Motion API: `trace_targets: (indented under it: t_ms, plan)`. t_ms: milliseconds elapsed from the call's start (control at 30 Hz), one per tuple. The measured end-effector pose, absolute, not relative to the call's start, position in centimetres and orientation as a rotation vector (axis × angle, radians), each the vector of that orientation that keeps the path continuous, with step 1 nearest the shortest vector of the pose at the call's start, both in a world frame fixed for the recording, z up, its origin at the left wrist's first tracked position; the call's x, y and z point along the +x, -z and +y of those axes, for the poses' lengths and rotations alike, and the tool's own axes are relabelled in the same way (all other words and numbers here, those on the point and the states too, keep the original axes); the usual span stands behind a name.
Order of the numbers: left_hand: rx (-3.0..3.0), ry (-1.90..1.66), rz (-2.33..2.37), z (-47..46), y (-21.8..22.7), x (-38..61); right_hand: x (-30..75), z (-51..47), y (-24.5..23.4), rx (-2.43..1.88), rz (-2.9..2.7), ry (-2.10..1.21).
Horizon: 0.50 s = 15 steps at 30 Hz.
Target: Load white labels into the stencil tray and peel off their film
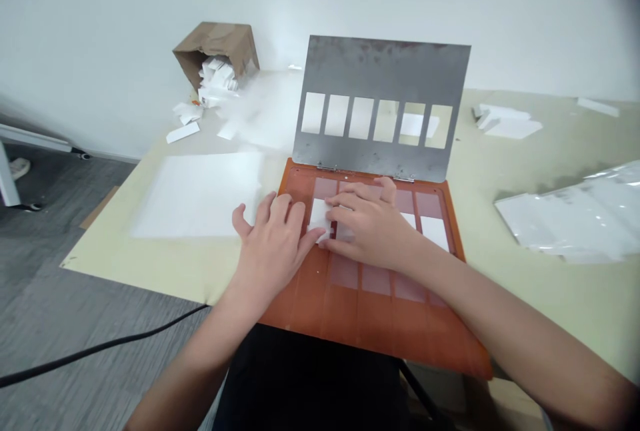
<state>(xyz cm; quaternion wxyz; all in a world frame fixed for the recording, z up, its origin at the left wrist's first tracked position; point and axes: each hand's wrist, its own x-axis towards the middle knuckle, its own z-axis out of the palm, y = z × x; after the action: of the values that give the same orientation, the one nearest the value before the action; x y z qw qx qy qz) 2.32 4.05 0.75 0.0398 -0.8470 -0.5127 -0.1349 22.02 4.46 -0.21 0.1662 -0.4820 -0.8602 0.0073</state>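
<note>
An orange board (350, 311) with shallow rectangular pockets lies at the table's near edge. Hinged to its far side, a grey metal plate (380, 64) with a row of rectangular windows stands tilted up. Both my hands rest on the board's left pockets. My left hand (273, 241) lies flat, fingers stretched out, fingertips touching a small white card (319, 216). My right hand (367, 221) lies palm down with fingers curled over the same card and the pocket beside it. More white cards (434, 231) sit in pockets to the right.
A white sheet (200, 194) lies left of the board. A tipped brown cardboard box (217, 51) spills white cards at the far left. Clear plastic sleeves (575, 214) lie at the right, loose white cards (507, 121) at the far right. A black cable (100, 348) crosses the floor.
</note>
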Motion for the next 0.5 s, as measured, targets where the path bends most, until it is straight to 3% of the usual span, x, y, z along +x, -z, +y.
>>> trace_targets:
  t_ms: [233,500]
  plan:
    - [-2.542,0.523,-1.535,0.5,-2.2,1.9,22.0,4.5,0.0,-1.390,-2.465,0.007]
    - [-2.791,0.453,-1.444,-1.7,-0.2,2.7,22.0,4.8,0.6,-1.388,-2.429,0.016]
